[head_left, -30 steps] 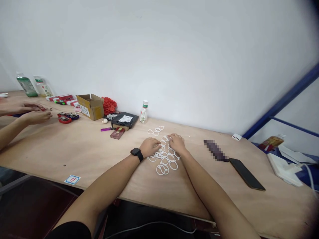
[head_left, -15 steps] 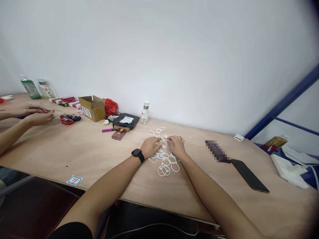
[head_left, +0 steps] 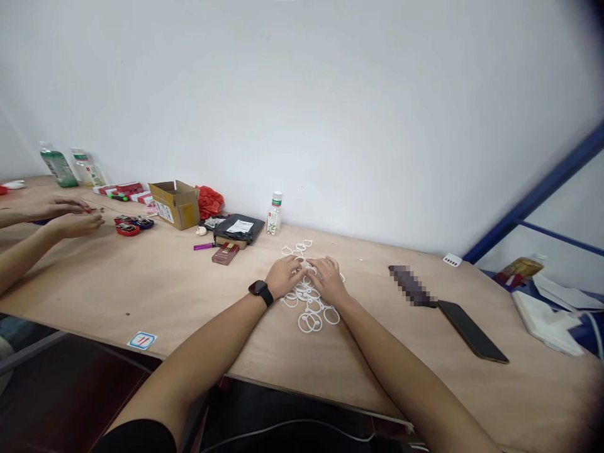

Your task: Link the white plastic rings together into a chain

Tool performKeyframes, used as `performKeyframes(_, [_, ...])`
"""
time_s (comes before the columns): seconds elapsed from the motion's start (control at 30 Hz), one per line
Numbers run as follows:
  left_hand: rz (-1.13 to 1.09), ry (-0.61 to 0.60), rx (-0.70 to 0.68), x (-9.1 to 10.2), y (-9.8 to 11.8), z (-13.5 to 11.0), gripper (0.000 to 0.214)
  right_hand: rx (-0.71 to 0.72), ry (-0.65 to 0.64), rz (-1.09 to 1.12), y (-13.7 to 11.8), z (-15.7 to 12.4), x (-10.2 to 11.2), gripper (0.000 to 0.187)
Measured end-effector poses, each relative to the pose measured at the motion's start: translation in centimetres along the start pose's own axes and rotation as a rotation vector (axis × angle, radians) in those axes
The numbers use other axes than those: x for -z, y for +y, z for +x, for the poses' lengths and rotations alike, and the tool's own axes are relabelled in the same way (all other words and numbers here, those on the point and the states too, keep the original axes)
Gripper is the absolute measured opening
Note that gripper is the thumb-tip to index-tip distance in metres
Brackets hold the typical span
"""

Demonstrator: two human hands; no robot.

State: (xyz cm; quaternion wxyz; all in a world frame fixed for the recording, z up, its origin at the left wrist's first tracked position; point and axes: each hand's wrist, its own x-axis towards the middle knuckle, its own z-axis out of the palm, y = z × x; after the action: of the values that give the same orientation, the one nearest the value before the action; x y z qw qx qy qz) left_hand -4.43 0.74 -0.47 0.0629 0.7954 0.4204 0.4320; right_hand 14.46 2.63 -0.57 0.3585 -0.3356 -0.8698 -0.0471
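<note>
Several white plastic rings (head_left: 310, 323) lie in an overlapping heap on the wooden table (head_left: 264, 346). At the heap's far part, my left hand (head_left: 283, 277), with a black watch on its wrist, pinches the left side of one white ring (head_left: 310, 271). From the right, my right hand (head_left: 330, 280) closes its fingers on the same ring. The fingertips of both hands almost meet and partly cover it. More white rings (head_left: 297, 250) lie beyond my hands near the wall.
A bottle (head_left: 274, 214) stands by the wall. Left of it are a black parcel (head_left: 238, 228), a dark red box (head_left: 225, 253) and an open carton (head_left: 174, 204). A co-worker's hands (head_left: 70, 217) work at far left. A phone (head_left: 472, 330) lies to the right.
My right hand has moved slightly left and nearer to me, bringing its fingertips close to my left hand's. The left hand has barely shifted.
</note>
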Motion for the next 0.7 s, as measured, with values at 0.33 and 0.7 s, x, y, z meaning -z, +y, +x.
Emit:
performKeyframes(0.33, [-0.016,-0.004,-0.039,0.18,0.14,-0.06,0.021,-0.033,0.066,0.032,-0.20,-0.06,-0.02,0.028])
performKeyframes(0.7, [-0.041,-0.049,-0.028,0.66,0.70,0.30,0.027,-0.101,0.124,0.074,-0.54,0.20,0.44,0.020])
